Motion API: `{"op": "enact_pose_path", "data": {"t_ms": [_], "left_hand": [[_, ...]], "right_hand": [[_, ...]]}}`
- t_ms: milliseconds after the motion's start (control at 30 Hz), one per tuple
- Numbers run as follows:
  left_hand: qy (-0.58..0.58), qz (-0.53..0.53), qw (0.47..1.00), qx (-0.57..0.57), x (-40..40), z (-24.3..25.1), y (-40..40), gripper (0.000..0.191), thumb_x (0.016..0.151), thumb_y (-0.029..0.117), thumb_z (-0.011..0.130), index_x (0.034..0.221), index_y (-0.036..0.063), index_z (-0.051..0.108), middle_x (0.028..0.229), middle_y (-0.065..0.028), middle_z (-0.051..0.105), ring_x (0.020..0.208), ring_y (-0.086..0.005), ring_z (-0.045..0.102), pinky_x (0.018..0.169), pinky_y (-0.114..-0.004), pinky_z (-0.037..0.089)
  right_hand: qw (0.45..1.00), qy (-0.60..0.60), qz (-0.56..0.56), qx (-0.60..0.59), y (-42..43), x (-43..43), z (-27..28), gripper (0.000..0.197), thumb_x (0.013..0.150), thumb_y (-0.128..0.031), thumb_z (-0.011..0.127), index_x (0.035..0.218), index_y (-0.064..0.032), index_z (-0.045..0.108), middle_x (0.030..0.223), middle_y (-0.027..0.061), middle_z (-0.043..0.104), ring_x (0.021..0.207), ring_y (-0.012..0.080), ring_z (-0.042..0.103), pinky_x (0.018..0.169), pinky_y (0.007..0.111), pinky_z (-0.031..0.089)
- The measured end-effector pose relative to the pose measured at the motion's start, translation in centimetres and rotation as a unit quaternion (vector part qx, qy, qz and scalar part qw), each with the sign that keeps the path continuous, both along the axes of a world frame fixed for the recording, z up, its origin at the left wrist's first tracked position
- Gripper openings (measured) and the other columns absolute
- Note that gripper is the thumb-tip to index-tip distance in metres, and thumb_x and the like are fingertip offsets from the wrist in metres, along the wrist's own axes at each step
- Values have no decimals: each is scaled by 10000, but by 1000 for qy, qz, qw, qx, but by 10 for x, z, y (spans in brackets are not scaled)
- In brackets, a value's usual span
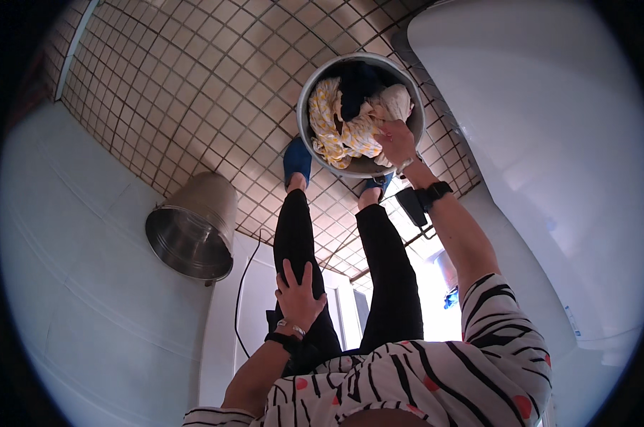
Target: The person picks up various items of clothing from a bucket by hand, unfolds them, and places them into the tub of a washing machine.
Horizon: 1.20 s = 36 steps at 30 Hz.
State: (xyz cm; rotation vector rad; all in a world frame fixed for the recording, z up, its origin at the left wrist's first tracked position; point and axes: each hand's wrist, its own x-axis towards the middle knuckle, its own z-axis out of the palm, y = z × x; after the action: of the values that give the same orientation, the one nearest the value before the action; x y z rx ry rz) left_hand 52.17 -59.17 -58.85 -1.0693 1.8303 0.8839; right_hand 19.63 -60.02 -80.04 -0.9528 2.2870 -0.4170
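Note:
On the tiled floor before my feet stands a round metal pot or basin (pixel 304 120) with cloth inside. My right hand (pixel 396 141) reaches over its near right rim, with the fingers curled into a white cloth patterned in yellow (pixel 324 109). Next to that cloth lie a dark navy cloth (pixel 358 88) and a plain cream cloth (pixel 395 101); where one ends and another begins is partly hidden. My left hand (pixel 300 299) rests on my black-trousered leg, fingers spread and holding nothing.
An upright metal bucket (pixel 215 197) is by the pale wall (pixel 98 240) on the left. A large white smooth-sided fixture (pixel 535 139) closes off the right side. A dark cord (pixel 239 299) hangs against a white panel (pixel 220 325). Small tiles (pixel 194 80) cover the floor.

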Motion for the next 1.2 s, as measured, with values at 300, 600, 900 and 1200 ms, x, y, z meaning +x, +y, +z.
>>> {"op": "enact_pose_path", "data": {"t_ms": [300, 600, 900, 1200], "left_hand": [[-29, 0, 1000, -6, -9, 1, 3, 806, 589, 351, 746, 1289, 221, 368, 1388, -200, 155, 1141, -472, 330, 807, -540, 421], [-34, -7, 999, -12, -8, 3, 4, 824, 589, 344, 746, 1300, 215, 350, 1386, -196, 155, 1142, -448, 333, 801, -520, 425], [-58, -4, 998, 11, -8, -2, 10, 805, 611, 345, 737, 1299, 214, 341, 1398, -199, 136, 1168, -470, 306, 831, -550, 404], [-43, 14, 999, 26, -8, -10, 12, 787, 623, 352, 721, 1300, 222, 342, 1391, -214, 144, 1159, -476, 304, 835, -552, 395]], "right_hand": [[962, -239, -63, -119, 21, -21, 64, 260, 720, -23, 635, 970, -11, 564, 977, 121, 534, 853, 211, 561, 725, 292, 449], [854, -437, -230, -163, 37, -30, 132, 98, 831, -6, 523, 927, -8, 544, 1013, 83, 579, 917, 130, 525, 836, 260, 411], [778, -445, -371, -244, 45, -25, 131, 120, 841, -41, 538, 959, -25, 535, 955, 58, 569, 899, 165, 552, 843, 314, 442], [757, -491, -391, -182, 5, -21, -16, 178, 864, -44, 488, 1040, -33, 511, 960, 84, 571, 964, 215, 568, 783, 313, 493]]}}
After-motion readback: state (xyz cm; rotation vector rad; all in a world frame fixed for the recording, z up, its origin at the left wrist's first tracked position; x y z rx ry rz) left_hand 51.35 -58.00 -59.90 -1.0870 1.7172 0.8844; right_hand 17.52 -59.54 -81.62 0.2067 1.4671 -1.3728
